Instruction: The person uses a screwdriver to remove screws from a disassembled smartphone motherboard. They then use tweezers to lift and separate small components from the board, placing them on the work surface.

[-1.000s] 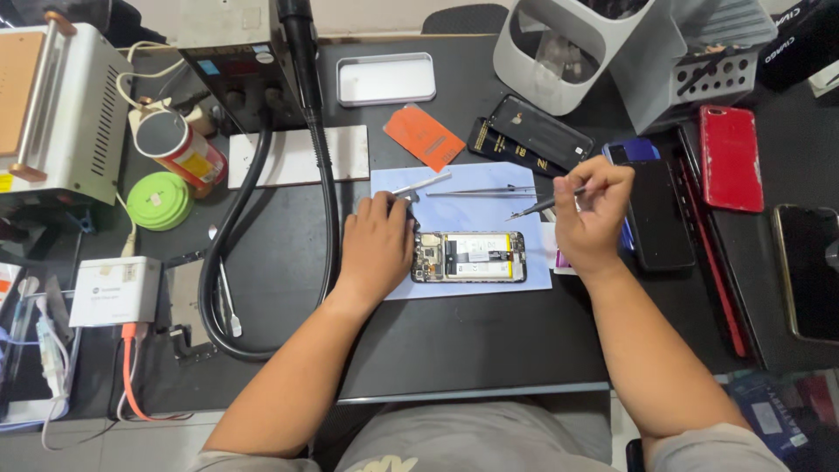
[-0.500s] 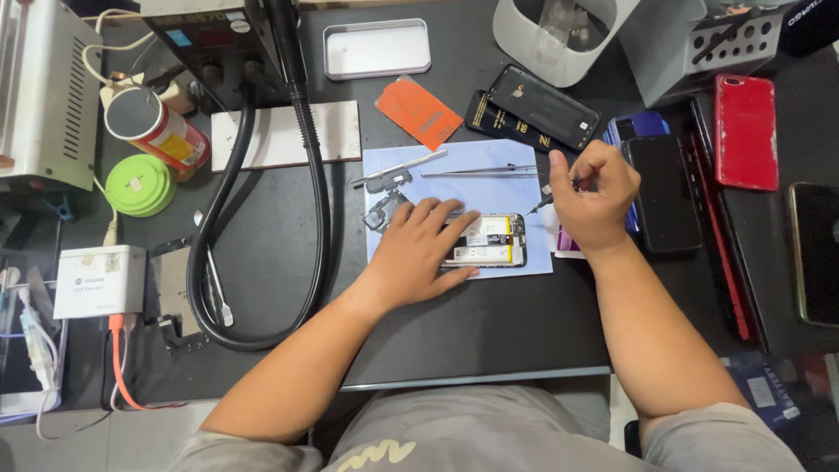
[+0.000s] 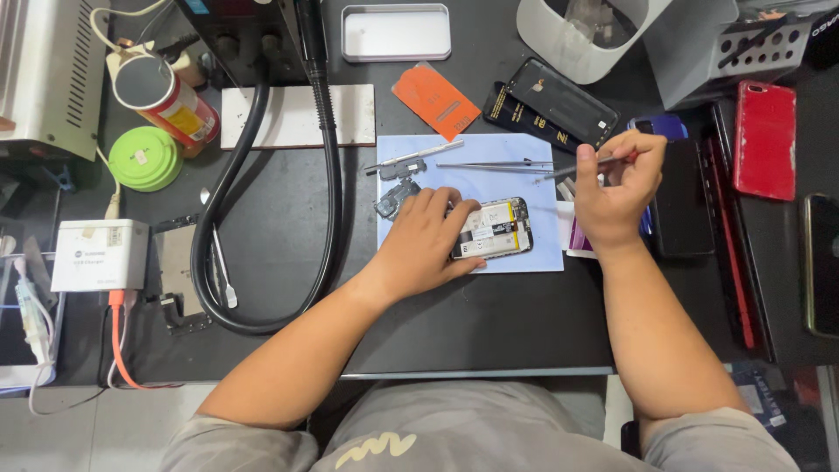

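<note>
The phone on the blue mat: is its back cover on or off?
Off. The phone lies with battery and inner parts exposed, under the left hand.

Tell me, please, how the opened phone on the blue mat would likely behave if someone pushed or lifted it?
The opened phone lies flat on the blue mat, so it would probably slide, not roll or tip. With its back off and the insides exposed, it looks fragile. The left hand pressing on it should keep it from shifting.
</note>
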